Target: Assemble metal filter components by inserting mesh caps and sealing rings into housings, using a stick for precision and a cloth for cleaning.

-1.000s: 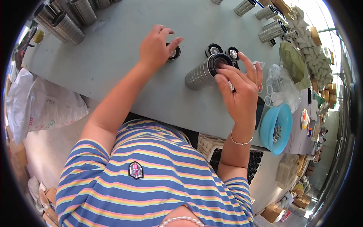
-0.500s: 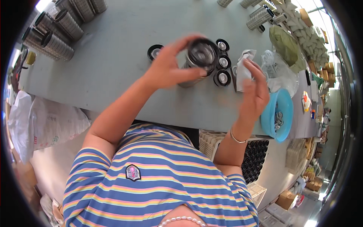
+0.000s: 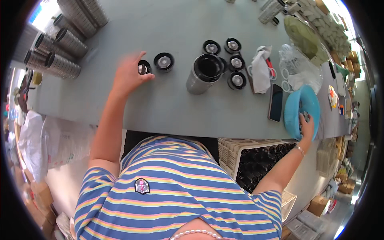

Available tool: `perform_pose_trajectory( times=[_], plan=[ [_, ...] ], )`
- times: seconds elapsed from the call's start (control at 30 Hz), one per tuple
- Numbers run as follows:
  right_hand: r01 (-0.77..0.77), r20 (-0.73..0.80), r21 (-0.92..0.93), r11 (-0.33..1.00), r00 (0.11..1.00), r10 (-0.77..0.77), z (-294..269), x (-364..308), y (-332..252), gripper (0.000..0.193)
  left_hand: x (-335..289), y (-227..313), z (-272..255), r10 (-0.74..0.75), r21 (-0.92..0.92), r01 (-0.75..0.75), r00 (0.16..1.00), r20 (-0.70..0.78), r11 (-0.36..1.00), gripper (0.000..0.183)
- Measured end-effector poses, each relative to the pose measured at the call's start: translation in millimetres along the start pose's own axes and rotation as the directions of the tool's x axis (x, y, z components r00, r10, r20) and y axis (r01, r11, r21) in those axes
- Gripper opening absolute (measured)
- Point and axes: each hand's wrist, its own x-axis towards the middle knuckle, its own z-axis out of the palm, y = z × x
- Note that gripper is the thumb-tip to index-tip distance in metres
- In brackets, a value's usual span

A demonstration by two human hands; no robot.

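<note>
While the tall grey metal cylinder (image 3: 204,74) now stands released mid-counter among round black caps (image 3: 237,80), the left hand (image 3: 130,74) has moved off to pinch a small black cap (image 3: 144,67), and the right hand (image 3: 307,124) digs, grip unclear, into the blue plastic basket (image 3: 300,112) at the counter's right edge.
</note>
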Motion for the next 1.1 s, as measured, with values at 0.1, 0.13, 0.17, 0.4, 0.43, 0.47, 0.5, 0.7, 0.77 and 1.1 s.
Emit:
perform_pose_trajectory(
  times=[0.1, 0.13, 0.17, 0.4, 0.43, 0.47, 0.5, 0.7, 0.77, 1.1],
  plan=[
    [-0.051, 0.277, 0.051, 0.997, 0.960, 0.035, 31, 38, 47, 0.087, 20, 2, 45, 0.097, -0.175, -0.135, 0.973, -0.211, 0.975, 0.074],
    [-0.001, 0.392, 0.012, 1.000, 0.920, -0.004, 33, 35, -9, 0.089, 25, -6, 53, 0.096, -0.224, -0.170, 0.948, -0.304, 0.960, 0.072],
    [0.123, 0.409, 0.017, 0.992, 0.905, -0.119, 35, 45, 20, 0.081, 36, 5, 67, 0.095, -0.329, -0.214, 0.934, -0.344, 0.920, 0.068],
    [0.139, 0.365, 0.001, 0.990, 0.922, -0.130, 18, 2, -42, 0.066, 59, 13, 88, 0.281, -0.032, -0.382, 0.733, -0.619, 0.924, 0.054],
    [0.133, 0.452, -0.126, 0.983, 0.890, -0.062, 28, 9, -33, 0.053, 59, 12, 92, 0.320, -0.001, -0.422, 0.689, -0.650, 0.907, 0.048],
    [0.197, 0.410, -0.154, 0.968, 0.904, -0.119, 47, 16, -16, 0.045, 56, 13, 91, 0.320, -0.001, -0.424, 0.686, -0.653, 0.906, 0.046],
    [0.238, 0.387, -0.097, 0.966, 0.904, -0.184, 43, 10, -37, 0.050, 50, 6, 86, 0.310, 0.020, -0.394, 0.689, -0.655, 0.919, 0.044],
    [0.199, 0.390, -0.035, 0.979, 0.905, -0.170, 19, 0, -61, 0.062, 44, 6, 77, 0.300, 0.034, -0.397, 0.633, -0.714, 0.917, 0.036],
    [0.180, 0.296, -0.072, 0.981, 0.943, -0.152, 25, 11, -44, 0.055, 39, 8, 74, 0.313, 0.062, -0.410, 0.581, -0.751, 0.910, 0.035],
    [0.067, -0.070, 0.291, 0.955, 0.996, -0.049, 7, -29, -27, 0.031, -105, 74, 74, 0.268, -0.687, -0.300, 0.951, -0.156, 0.662, 0.017]
  ],
)
